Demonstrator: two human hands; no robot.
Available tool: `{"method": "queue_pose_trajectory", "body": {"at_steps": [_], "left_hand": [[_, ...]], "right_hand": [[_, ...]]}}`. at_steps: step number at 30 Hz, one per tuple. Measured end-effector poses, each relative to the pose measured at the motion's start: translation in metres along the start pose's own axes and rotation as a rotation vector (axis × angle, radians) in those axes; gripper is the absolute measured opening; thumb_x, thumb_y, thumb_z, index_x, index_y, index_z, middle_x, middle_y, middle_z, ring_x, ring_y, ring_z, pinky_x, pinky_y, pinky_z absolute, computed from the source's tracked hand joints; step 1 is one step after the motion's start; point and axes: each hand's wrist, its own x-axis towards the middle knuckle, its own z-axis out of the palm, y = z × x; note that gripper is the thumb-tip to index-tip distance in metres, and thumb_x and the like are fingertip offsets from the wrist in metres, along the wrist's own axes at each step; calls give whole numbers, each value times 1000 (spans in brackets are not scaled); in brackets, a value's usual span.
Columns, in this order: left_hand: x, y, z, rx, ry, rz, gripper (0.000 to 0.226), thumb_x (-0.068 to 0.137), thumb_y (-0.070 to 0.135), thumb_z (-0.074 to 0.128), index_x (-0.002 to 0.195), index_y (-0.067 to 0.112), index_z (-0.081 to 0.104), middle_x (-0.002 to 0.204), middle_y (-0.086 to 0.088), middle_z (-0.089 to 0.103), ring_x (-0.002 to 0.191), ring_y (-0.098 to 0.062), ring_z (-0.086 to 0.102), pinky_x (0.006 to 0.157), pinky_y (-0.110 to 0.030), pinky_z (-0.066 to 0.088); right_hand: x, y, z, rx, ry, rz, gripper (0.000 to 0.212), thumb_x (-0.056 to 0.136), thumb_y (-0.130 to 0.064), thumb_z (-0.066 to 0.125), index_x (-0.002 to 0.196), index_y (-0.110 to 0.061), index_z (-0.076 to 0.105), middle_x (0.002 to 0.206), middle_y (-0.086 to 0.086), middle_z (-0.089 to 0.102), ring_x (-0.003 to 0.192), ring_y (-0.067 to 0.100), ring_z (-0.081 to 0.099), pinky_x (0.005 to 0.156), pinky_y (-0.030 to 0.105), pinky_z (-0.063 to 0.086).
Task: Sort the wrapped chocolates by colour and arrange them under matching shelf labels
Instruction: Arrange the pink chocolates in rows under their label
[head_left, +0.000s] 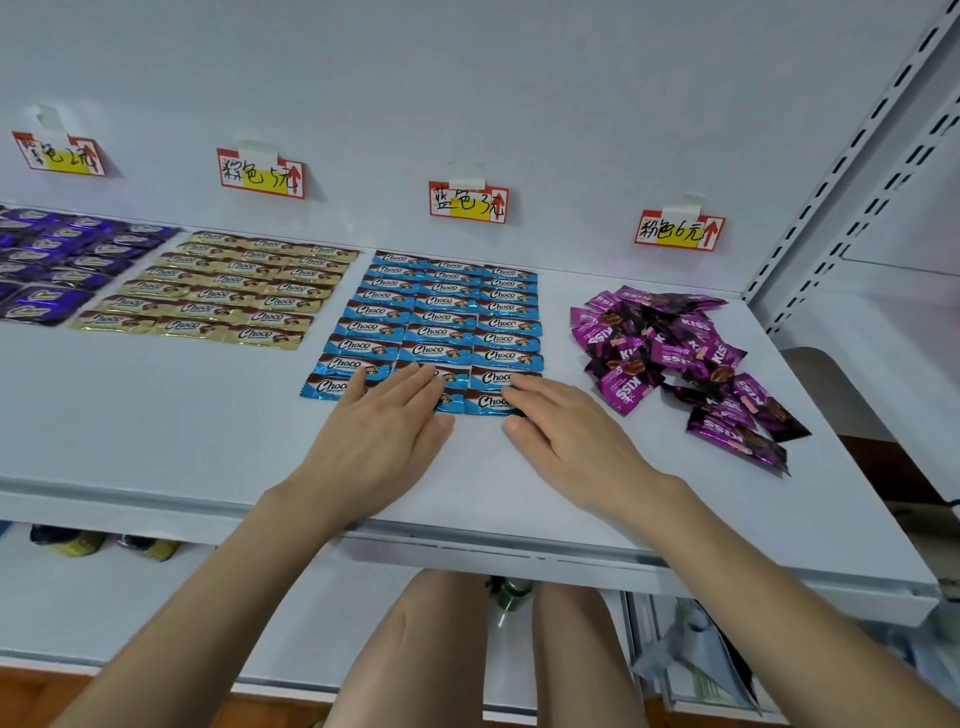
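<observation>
Blue Choco chocolates (441, 317) lie in three neat columns on the white shelf (156, 415), below the blue label (468, 201). My left hand (384, 436) lies flat with straight fingers on the front row's left and middle wrappers. My right hand (566, 431) rests beside it, fingertips on the front right blue wrapper (488, 402). Gold chocolates (223, 291) sit in rows under the second label (260, 174). Dark purple chocolates (57, 260) fill the far left under the first label (60, 153). Magenta Kiss chocolates (675, 353) lie in a loose heap under the right label (679, 230).
A slotted shelf upright (852, 171) rises at the right. The shelf's front edge (467, 551) runs just behind my wrists. Below it are my knees, shoes (98, 543) on the floor at left and papers (696, 654) at lower right.
</observation>
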Motion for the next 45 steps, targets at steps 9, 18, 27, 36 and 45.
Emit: {"method": "queue_pose_trajectory", "body": {"at_steps": [9, 18, 27, 36, 45], "left_hand": [[4, -3, 4, -27, -24, 4, 58, 97, 50, 12, 149, 26, 21, 156, 11, 18, 144, -6, 7, 115, -38, -5], [4, -3, 5, -32, -11, -17, 57, 97, 50, 13, 149, 27, 20, 156, 12, 16, 144, -6, 6, 115, -43, -5], [-1, 0, 3, -59, 73, 40, 50, 98, 45, 22, 141, 27, 40, 152, 10, 29, 143, -8, 16, 115, -41, -1], [-1, 0, 4, -89, 93, 45, 48, 98, 43, 25, 139, 25, 43, 150, 9, 34, 142, -8, 20, 116, -42, 1], [-3, 0, 3, -113, 120, 48, 49, 99, 42, 26, 141, 23, 41, 151, 7, 33, 142, -8, 19, 116, -41, 2]], "right_hand": [[0, 0, 0, 13, -14, 19, 42, 99, -32, 35, 136, -15, 44, 145, 0, 39, 131, 11, 32, 105, 21, 20], [0, 0, 0, 11, -16, 24, 43, 99, -33, 35, 137, -15, 43, 146, -1, 36, 132, 11, 29, 105, 19, 17], [-1, 1, 1, -15, -16, -9, 40, 99, -34, 35, 133, -17, 49, 143, -1, 41, 130, 13, 35, 103, 25, 23], [0, 1, 2, -12, -27, -2, 42, 99, -35, 34, 135, -18, 46, 144, -2, 40, 131, 12, 33, 104, 24, 22], [-1, 1, 2, 2, -3, -14, 41, 99, -34, 36, 134, -17, 47, 143, -1, 41, 130, 12, 32, 102, 20, 20]]}}
